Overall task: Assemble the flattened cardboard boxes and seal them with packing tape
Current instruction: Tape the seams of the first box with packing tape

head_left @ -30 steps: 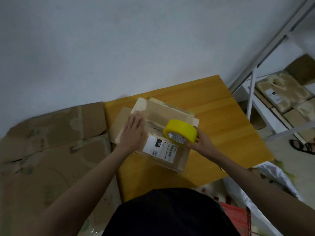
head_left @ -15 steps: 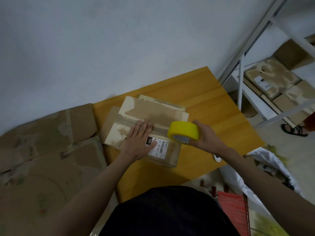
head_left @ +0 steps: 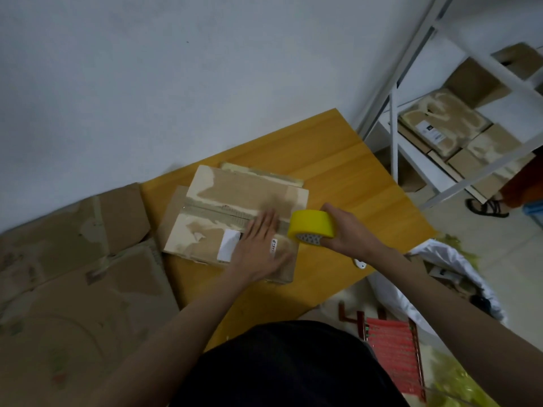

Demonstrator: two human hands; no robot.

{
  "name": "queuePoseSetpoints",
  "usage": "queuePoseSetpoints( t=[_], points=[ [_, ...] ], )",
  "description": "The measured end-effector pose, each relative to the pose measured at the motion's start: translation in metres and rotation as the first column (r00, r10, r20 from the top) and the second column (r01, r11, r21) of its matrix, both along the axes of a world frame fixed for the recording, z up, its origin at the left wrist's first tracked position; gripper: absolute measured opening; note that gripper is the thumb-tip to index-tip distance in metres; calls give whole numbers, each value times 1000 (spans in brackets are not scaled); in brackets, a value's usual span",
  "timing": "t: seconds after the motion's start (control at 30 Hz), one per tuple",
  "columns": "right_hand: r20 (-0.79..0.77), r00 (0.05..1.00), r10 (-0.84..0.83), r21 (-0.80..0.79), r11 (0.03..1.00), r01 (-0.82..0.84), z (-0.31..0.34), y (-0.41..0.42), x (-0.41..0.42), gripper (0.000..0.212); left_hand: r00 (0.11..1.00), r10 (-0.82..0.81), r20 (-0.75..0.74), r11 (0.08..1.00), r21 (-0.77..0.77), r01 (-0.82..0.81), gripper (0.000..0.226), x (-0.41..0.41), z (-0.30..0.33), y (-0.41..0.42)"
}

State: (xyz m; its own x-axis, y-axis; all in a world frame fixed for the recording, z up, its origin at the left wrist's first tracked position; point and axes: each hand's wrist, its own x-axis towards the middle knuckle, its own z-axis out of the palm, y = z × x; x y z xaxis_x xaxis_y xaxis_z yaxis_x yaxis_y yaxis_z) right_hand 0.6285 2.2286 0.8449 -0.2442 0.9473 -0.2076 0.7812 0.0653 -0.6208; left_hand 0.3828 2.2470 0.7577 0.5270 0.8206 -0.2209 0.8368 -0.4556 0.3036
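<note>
Open wood runs across the table [head_left: 346, 160] from twelve round to three o'clock of the cardboard box [head_left: 244, 198], a wide lane for any hand. At nine o'clock the flattened cartons [head_left: 76, 259] lean right against the table edge, closing that side. The left hand [head_left: 258, 245] lies flat over the box's near right corner, and the right hand [head_left: 343, 230] grips the yellow tape roll [head_left: 311, 224] just at the box's three o'clock edge, so that flank is taken. Bare table shows at six o'clock, between box and body. Beyond three o'clock, white shelf rack [head_left: 393, 118] uprights hem the table's far corner.
</note>
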Motion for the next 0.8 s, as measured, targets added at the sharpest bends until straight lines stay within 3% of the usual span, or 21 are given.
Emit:
queuePoseSetpoints(
  t=[0.2, 0.63, 0.8],
  points=[
    [12, 1000, 12, 22, 1000, -12, 0, 3, 1, 46, 992, 81, -93, 996, -17, -83, 133, 35, -6, -5],
    [-35, 997, 75, 25, 997, -74, 5, 18, 1, 50, 995, 68, -73, 998, 4, -67, 123, 27, -8, 13],
    [35, 999, 3, -42, 999, -1, -8, -4, 49, 48, 992, 43, -122, 995, 91, -32, 120, 28, -12, 13]
  ],
)
